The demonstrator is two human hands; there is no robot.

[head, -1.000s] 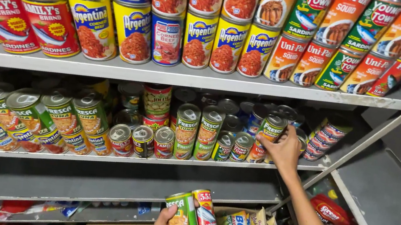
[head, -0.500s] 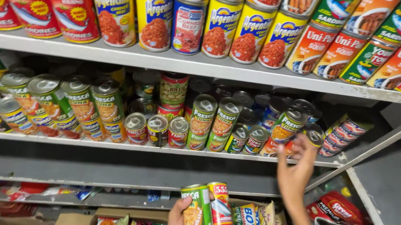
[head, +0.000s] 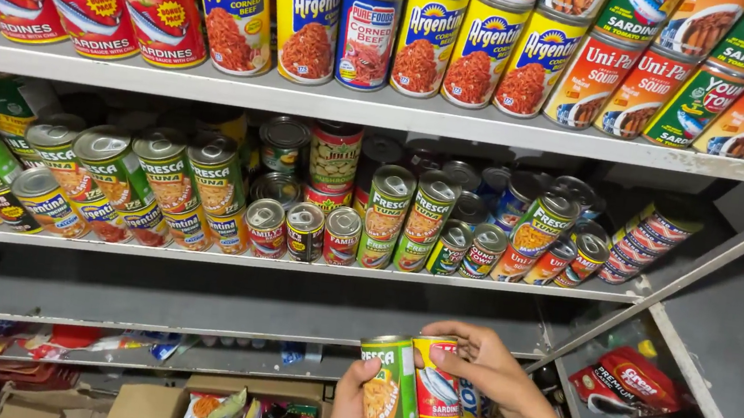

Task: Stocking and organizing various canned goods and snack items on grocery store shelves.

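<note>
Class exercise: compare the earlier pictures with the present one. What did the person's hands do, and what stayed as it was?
The right hand left the cans on the middle shelf, came down, and now grips the red-labelled can beside the green-labelled can. The left hand kept holding both cans from below. The shelved cans look unmoved.

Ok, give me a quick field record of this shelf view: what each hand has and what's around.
left hand: holds green can upright
right hand: fingers on red can, beside the green one
middle shelf: rows of green and mixed cans
top shelf: red, yellow and orange cans
below: cardboard box of snack packets
right side: red pouch on grey ledge
</note>
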